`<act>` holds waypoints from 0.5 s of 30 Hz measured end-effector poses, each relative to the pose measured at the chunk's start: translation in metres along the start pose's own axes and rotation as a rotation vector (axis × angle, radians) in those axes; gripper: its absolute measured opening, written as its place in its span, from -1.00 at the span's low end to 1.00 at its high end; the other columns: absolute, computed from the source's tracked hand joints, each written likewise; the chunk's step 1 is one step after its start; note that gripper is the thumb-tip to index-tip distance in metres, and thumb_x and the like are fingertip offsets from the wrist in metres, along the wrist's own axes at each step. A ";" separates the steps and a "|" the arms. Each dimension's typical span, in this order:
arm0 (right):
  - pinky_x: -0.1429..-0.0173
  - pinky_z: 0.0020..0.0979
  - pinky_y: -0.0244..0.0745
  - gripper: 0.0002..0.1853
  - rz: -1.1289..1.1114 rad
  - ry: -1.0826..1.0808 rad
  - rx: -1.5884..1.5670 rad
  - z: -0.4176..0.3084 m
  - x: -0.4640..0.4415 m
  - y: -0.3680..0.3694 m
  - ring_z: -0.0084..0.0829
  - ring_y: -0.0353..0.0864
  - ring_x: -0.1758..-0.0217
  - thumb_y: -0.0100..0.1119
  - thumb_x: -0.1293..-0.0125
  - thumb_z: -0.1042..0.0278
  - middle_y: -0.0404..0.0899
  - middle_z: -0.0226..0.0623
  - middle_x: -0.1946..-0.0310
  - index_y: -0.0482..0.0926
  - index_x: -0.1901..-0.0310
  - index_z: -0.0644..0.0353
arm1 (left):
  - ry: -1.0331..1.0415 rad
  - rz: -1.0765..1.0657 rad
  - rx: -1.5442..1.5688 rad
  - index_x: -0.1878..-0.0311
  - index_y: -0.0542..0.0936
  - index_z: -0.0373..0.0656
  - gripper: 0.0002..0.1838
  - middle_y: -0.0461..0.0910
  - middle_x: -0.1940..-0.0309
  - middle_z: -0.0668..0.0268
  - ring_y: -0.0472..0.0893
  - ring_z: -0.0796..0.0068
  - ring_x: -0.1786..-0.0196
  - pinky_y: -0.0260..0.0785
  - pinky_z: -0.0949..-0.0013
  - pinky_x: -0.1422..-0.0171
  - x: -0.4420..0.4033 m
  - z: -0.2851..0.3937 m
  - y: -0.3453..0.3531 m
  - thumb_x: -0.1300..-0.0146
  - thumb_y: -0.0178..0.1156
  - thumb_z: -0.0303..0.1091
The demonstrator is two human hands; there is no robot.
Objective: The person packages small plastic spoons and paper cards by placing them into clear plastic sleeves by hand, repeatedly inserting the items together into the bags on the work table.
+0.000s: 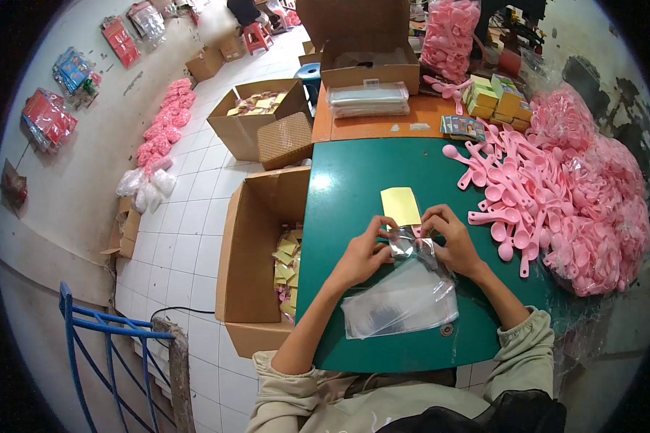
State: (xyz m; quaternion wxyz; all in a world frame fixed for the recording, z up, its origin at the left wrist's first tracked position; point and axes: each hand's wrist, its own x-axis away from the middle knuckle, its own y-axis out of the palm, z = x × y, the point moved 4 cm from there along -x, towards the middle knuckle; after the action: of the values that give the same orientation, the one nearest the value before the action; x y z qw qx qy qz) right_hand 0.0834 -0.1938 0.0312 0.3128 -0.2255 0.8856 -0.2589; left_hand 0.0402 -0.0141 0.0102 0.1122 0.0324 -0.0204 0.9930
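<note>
Near the middle of the green table [368, 173], my left hand [363, 252] has its fingers closed on the left side of a clear plastic bag [403, 245]. My right hand [451, 239] pinches the bag's right side. A yellow card [401, 206] lies just beyond my fingertips, at the bag's far end, with a bit of pink showing between the hands. Below them, a fanned stack of clear bags [397, 303] rests near the table's front edge. Loose pink spoons [513, 184] are heaped to the right of my right hand.
An open carton [256, 216] with yellow-carded packets stands left of the table, and another carton [238, 130] is behind it. Bagged pink spoons [599, 216] bulge at the right edge. Small boxes [495, 101] and packaged bags [368, 99] sit at the back.
</note>
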 end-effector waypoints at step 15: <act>0.30 -0.58 0.53 -0.88 0.026 0.610 -0.717 0.030 0.005 0.018 -0.59 0.57 0.36 0.14 -0.27 0.44 0.57 -0.31 0.40 0.42 0.30 0.28 | -0.086 0.163 -0.210 0.22 0.48 -0.33 -0.83 0.56 0.34 0.31 0.58 0.60 0.26 0.56 0.51 0.25 -0.008 -0.013 -0.008 -0.20 0.22 -0.44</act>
State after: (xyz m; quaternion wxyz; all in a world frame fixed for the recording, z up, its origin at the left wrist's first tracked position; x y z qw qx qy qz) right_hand 0.0957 -0.1929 -0.0023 -0.0562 -0.2220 0.9734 0.0129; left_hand 0.0495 -0.0073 -0.0031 0.0330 0.0610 -0.1314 0.9889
